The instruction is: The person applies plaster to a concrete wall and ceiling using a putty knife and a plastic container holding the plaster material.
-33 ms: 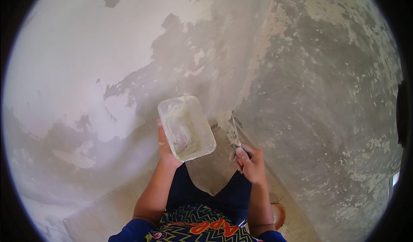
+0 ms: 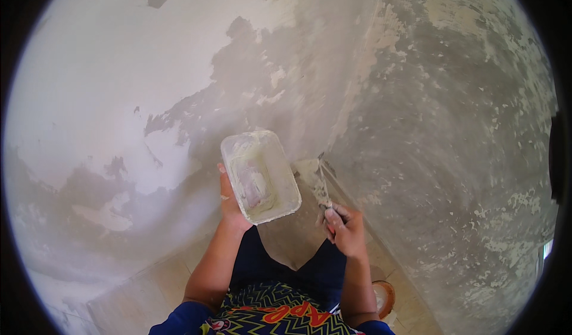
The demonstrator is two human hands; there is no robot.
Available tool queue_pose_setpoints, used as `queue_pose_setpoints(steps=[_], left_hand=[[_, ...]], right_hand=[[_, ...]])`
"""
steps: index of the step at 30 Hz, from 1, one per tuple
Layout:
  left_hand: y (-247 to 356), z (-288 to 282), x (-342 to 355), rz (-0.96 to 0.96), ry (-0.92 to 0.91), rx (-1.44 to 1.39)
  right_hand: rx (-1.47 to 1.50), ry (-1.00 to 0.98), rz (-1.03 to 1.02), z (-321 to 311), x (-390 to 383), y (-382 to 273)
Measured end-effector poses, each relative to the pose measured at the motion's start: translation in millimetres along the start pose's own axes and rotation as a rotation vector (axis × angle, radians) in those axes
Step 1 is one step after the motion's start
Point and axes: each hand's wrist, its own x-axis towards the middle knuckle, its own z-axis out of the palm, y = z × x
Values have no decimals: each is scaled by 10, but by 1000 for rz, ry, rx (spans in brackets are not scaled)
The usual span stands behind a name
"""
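My left hand (image 2: 231, 205) is wrapped around the left side and underside of a translucent rectangular plastic tub (image 2: 285, 180), tilted so its inside faces me. Pale, creamy putty (image 2: 257, 183) coats the tub's bottom and smears its walls. To the right of the tub, my right hand (image 2: 347, 231) grips a putty knife (image 2: 316, 180) by its handle, and whitish residue marks the fingers. The blade carries pale putty and points up and away, close to the wall corner. Whether its edge touches the wall I cannot tell.
A wall (image 2: 119, 79) with white coating over grey patches rises ahead and to the left. The grey, streaked wall (image 2: 441, 138) on the right meets it at a corner. Tiled floor (image 2: 149, 281) lies below. An orange-brown round container (image 2: 386, 298) stands beside my right forearm.
My right hand and the putty knife have moved slightly down and left, with more of the blade's face showing. The tub has shifted a touch to the right in my left hand.
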Motion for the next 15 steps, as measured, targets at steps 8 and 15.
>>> queue_pose_setpoints(steps=[8, 15], left_hand=[[100, -142, -108, -28, -86, 215], [116, -213, -157, -35, -34, 175]], right_hand=[[140, -10, -24, 274, -316, 286], [114, 46, -94, 318, -337, 163]])
